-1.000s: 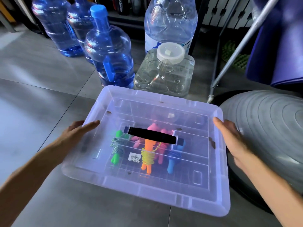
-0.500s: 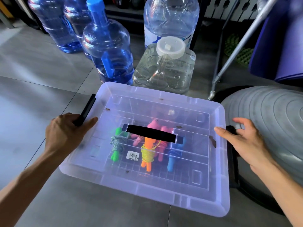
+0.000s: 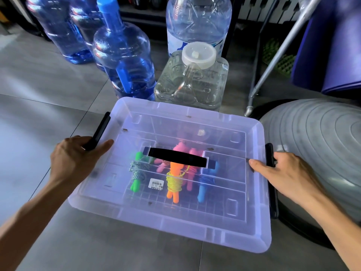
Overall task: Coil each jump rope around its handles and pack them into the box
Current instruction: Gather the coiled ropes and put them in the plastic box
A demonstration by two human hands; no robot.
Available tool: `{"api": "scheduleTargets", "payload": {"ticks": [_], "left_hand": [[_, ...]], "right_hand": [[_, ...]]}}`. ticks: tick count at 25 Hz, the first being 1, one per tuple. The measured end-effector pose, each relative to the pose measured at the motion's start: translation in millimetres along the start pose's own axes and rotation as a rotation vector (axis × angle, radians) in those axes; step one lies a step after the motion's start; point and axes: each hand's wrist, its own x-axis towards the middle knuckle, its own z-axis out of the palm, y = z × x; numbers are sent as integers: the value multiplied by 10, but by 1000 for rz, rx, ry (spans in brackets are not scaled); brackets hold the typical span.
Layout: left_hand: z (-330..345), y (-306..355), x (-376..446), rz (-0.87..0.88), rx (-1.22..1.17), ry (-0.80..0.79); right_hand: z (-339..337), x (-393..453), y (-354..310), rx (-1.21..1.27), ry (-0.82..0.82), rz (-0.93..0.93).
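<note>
Latching stage, by the look of it: lid [image 3: 195, 227] sits on the box [image 3: 91, 198], which rests on the floor. Jump ropes [image 3: 173, 180] are inside, visible thru the clear lid, each coiled around its handles, lying side by side under the lid's black carry handle [image 3: 176, 157]: green, pink, orange w/ yellow cord, blue.

L hand [image 3: 76, 161]: fingers curled around the black left latch [image 3: 99, 132], thumb flat on the lid edge. R hand [image 3: 287, 178]: thumb on the lid's right edge, other fingers around the black right latch [image 3: 270, 155]; how tight, can't tell, since the fingertips are hidden behind it.

Risks (judgement):
- Left latch stands angled off the lid, prob. not snapped down. If lid isn't seated square, the clip could miss the rim and pop free.
- Pressing one side first could rock the lid up at the opp. side.
- Grey dome [image 3: 316, 153] sits just beside the right latch; little room for the R hand to swing it.
- Water jugs [image 3: 125, 59] stand near the far edge; a shove fwd could bump them.
</note>
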Motion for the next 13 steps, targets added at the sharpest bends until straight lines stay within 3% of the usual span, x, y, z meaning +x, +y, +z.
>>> {"api": "scheduleTargets", "payload": {"ticks": [9, 11, 13], "left_hand": [[-17, 50, -35, -48, 9, -21], [-37, 69, -60, 69, 95, 5], [-28, 163, -139, 369, 82, 4]], "right_hand": [[27, -26, -24, 10, 43, -41], [50, -79, -3, -109, 94, -55], [115, -153, 12, -264, 239, -212]]}}
